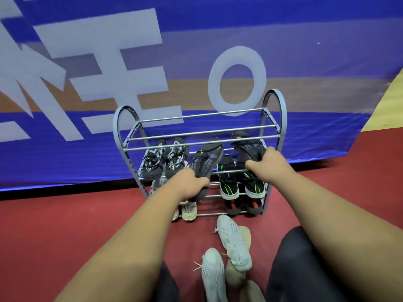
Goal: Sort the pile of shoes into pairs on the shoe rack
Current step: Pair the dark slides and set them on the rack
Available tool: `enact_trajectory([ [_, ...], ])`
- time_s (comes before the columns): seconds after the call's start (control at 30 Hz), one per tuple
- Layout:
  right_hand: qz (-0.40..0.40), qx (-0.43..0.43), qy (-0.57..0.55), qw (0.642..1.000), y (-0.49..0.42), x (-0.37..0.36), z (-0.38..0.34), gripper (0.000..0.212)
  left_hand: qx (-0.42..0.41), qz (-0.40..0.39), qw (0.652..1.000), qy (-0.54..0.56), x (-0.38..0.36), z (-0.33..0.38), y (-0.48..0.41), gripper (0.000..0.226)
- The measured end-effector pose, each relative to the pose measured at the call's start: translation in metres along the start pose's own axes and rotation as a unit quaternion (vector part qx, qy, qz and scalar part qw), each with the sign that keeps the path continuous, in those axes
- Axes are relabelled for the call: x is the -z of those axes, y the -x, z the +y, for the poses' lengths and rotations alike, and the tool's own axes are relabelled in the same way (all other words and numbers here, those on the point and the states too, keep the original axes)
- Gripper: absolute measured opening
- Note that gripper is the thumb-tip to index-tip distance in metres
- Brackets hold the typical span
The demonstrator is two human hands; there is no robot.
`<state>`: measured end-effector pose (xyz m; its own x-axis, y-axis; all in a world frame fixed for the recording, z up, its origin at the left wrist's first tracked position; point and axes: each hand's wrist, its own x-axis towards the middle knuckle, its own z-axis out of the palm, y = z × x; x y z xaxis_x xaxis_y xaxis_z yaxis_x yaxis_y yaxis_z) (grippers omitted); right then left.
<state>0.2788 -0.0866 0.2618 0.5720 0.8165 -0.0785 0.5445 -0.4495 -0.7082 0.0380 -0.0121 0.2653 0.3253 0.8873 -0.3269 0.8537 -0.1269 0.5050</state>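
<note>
**Both grips loaded at the rack**

Closest in, two pale mint shoes lie loose on the red floor between the knees, with beige ones under them. Both forearms stretch straight out, palms down. The left grip is clamped round the heel of a dark grey shoe at the shoe rack's middle. The right grip clutches a second dark shoe at the rack's right end, under the top rails. A black-and-white pair sits at the left end.

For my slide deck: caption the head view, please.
Left hand and right hand each hold a dark sneaker at the shoe rack; pale shoes lie on the red floor.
</note>
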Motion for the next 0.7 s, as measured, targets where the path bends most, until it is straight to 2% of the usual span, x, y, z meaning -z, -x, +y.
enact_trajectory([
  [0.03,-0.002,-0.01,-0.005,1.0,-0.007,-0.002,0.004,0.036,-0.006,0.013,1.0,0.006,-0.008,0.007,-0.01,0.045],
  [0.13,-0.01,-0.034,-0.01,0.999,-0.029,-0.01,0.016,0.043,-0.001,0.046,0.999,0.012,-0.032,0.027,-0.042,0.088],
  [0.23,-0.005,-0.053,-0.008,0.999,-0.051,-0.021,0.023,0.051,-0.007,0.073,0.997,-0.008,-0.056,0.042,-0.074,0.109],
  [0.4,0.007,-0.065,-0.008,0.998,-0.082,-0.037,0.028,0.068,-0.003,0.097,0.993,-0.062,-0.08,0.06,-0.115,0.108],
  [0.7,0.017,-0.063,0.017,0.998,-0.122,-0.062,0.044,0.074,0.025,0.112,0.984,-0.136,-0.094,0.065,-0.157,0.1],
])
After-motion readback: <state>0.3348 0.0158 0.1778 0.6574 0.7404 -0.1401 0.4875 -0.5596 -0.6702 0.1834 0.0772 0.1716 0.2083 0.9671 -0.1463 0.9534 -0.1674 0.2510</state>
